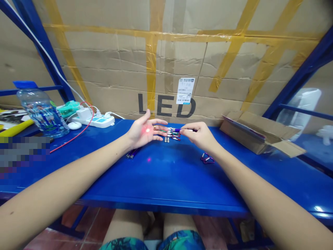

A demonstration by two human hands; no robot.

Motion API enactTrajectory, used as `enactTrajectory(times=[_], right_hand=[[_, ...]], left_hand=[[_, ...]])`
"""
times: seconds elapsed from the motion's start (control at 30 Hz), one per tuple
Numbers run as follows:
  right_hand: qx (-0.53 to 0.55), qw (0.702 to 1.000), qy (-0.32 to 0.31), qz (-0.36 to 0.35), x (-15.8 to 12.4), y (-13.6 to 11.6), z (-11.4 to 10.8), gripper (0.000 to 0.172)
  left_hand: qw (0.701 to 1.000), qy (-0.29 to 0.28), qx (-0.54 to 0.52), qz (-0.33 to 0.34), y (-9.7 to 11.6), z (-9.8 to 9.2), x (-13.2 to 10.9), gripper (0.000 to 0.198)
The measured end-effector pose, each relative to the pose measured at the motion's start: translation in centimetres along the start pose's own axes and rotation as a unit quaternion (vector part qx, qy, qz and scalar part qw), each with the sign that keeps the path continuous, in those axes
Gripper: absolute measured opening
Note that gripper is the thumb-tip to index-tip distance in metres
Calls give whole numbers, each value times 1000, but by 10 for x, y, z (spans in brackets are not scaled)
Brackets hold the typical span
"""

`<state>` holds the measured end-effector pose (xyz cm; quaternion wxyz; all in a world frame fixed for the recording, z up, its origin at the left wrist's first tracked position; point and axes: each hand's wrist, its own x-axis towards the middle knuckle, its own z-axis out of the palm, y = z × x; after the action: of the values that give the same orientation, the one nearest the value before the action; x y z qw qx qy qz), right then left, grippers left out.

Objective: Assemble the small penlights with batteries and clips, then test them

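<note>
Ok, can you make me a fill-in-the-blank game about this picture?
1. The right hand pinches a slim stick, and the light spot on the left hand's palm is coloured ____.
2. The big black letters on the cardboard wall spell ____.
3. The bottle wears a cap coloured ____.
4. The open box sits toward the picture's ____ side.

Missing words: red; LED; blue; right.

Head-worn view, facing forward and down at arm's reach over the blue tabletop (169, 180); cardboard (109, 73) at 12 o'clock.
</note>
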<state>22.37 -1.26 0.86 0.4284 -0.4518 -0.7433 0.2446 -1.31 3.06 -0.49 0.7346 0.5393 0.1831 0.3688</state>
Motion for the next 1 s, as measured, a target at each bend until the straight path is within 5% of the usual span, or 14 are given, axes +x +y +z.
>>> enactTrajectory(times=[0.4, 0.77, 0.9, 1.0], right_hand=[[-6, 1000, -2, -7, 2, 3, -1, 26], [-146, 989, -30, -26, 7, 17, -4, 31], [-191, 981, -36, -8, 10, 25, -3, 29], [-224, 974, -44, 5, 22, 35, -4, 28]], left_hand=[[1000, 6, 9, -3, 0, 2, -1, 75], [999, 31, 33, 13, 6, 6, -4, 73], [980, 131, 131, 75, 5, 3, 1, 50], [903, 239, 333, 130, 4, -10, 5, 19]])
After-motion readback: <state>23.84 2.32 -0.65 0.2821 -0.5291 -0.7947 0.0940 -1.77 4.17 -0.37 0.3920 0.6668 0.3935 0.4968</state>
